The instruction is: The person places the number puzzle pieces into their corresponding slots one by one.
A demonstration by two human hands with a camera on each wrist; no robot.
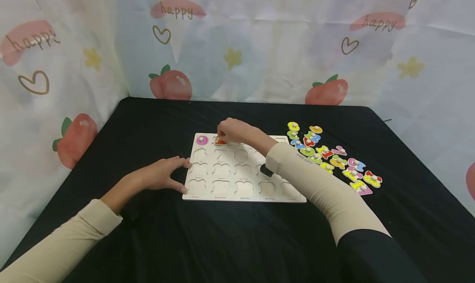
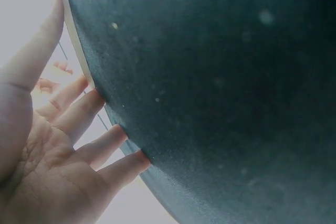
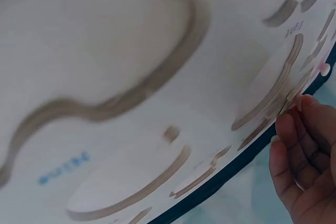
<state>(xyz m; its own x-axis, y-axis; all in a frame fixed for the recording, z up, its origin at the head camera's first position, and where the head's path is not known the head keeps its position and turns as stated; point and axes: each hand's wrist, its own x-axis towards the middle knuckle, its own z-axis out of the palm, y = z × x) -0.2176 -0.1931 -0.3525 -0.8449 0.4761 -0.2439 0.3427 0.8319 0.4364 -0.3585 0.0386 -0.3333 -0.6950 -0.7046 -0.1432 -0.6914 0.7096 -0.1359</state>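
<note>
A printed curtain (image 1: 259,60) rises behind a dark surface (image 1: 222,241). In the head view, a board (image 1: 230,199) lies below the right hand (image 1: 237,130), which pinches an orange piece (image 1: 220,142) at the second recess of the top row; whether it is seated I cannot tell. Just left of that hand, a purple piece (image 1: 202,140) fills the corner recess. If the orange piece is turned slightly, it could catch on the recess rim. Loose pieces (image 1: 307,151) lie to the right of the hand, beyond the forearm (image 1: 293,167), so an arm drawn sideways could sweep the nearest ones along. The board's far edge is close beyond the hand; dark cloth on the near side leaves wide room to withdraw.

In the left wrist view, the left hand (image 1: 163,173) has its fingers spread, fingertips along the board's edge. They seem to steady it only lightly, so a hard push from the right hand might skid the board.

In the right wrist view, thumb and fingers come together near the board's margin, the piece itself not distinguishable. Stepped recess walls show nearer the camera; a skewed piece could jam against such a step.
</note>
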